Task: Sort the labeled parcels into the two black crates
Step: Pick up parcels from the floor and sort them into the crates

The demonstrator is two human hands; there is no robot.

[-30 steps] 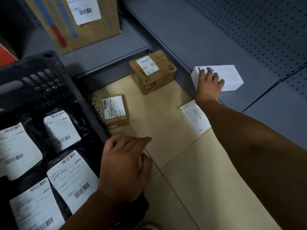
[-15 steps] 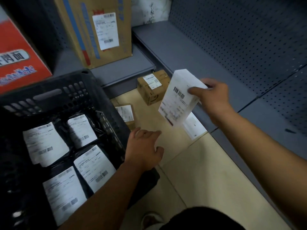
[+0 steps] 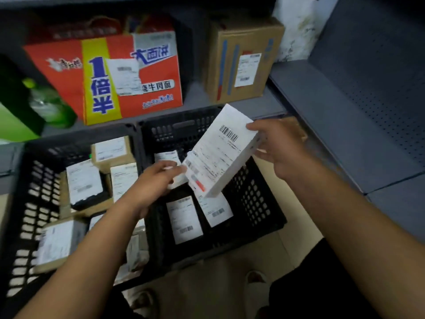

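A white labeled parcel (image 3: 220,150) hangs tilted over the right black crate (image 3: 257,199). My right hand (image 3: 280,148) grips its upper right edge. My left hand (image 3: 158,180) touches its lower left corner with the fingertips. The right crate holds dark bags with white labels (image 3: 184,219). The left black crate (image 3: 30,180) beside it holds several cardboard boxes with labels (image 3: 82,180). My left forearm crosses over the left crate.
On the grey shelf behind the crates stand a red and yellow carton (image 3: 115,77) and a brown cardboard box (image 3: 241,61), both labeled. A green bottle (image 3: 46,102) lies at the left. A grey pegboard shelf (image 3: 368,111) runs along the right. Tan floor tiles (image 3: 287,245) show beside the right crate.
The view swung left from the floor to both crates. My right hand carried the white parcel from beside the shelf to above the right crate, and my left hand rose to its lower corner.
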